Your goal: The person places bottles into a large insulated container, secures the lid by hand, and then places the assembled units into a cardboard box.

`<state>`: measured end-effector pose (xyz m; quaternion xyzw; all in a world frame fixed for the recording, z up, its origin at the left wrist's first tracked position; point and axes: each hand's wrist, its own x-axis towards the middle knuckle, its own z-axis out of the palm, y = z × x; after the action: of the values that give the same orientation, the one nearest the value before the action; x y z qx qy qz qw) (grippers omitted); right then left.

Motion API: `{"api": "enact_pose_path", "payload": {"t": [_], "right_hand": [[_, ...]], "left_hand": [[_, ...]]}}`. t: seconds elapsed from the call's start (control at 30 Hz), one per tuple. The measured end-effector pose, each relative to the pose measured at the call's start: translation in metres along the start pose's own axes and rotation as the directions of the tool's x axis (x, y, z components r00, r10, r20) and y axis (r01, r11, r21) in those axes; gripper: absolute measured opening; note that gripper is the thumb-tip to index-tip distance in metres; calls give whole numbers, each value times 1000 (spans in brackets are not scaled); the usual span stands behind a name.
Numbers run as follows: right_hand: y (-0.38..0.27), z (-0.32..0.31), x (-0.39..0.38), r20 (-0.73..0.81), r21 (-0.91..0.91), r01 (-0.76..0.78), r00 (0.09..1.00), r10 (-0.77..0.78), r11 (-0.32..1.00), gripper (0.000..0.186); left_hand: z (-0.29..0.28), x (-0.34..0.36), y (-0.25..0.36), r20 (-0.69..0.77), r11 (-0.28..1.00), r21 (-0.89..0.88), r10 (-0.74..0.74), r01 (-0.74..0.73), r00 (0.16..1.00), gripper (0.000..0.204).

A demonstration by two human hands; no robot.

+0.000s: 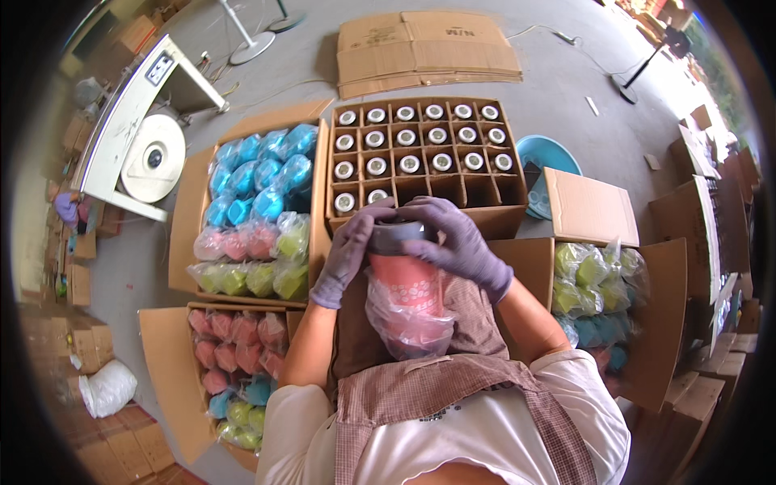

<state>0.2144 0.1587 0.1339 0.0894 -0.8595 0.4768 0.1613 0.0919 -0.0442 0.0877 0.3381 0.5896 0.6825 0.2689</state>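
A pink tumbler (pixel 404 284) with a pale printed pattern stands upright against my apron. Its dark grey lid (pixel 398 235) faces up, and a clear plastic bag (pixel 414 325) is bunched around its lower part. In a purple-grey glove, my left hand (pixel 354 250) is closed around the left side of the lid. My right hand (pixel 457 246), gloved alike, grips the lid from the right, fingers bent over it. Just beyond both hands sits a divided carton (pixel 485 217) with white-topped items (pixel 437 134) in most cells; several front cells at the right look unfilled.
Open cartons hold bagged blue cups (pixel 269 174), pink cups (pixel 238 327) and lime-green cups (pixel 584 267). Behind the right carton is a blue basin (pixel 554 153). Flattened cardboard (pixel 428 50) lies on the floor beyond, and a white table (pixel 113 121) stands at the left.
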Motion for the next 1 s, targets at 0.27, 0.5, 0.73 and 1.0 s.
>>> {"api": "enact_pose_path", "payload": {"t": [0.27, 0.5, 0.73, 1.0], "right_hand": [[39, 18, 17, -281, 446, -71, 935, 215, 892, 45], [-13, 7, -8, -153, 86, 63, 987, -49, 994, 49], [-35, 18, 3, -212, -94, 277, 933, -291, 956, 45], [-29, 22, 3, -249, -113, 246, 931, -267, 963, 40]], "left_hand": [[13, 18, 20, -169, 950, 303, 131, -75, 977, 62], [-12, 9, 5, -134, 942, 336, 59, -11, 989, 53], [-30, 7, -26, 18, 925, -301, -237, 231, 971, 66], [-37, 3, -48, 62, 874, -423, -233, 237, 970, 70]]}}
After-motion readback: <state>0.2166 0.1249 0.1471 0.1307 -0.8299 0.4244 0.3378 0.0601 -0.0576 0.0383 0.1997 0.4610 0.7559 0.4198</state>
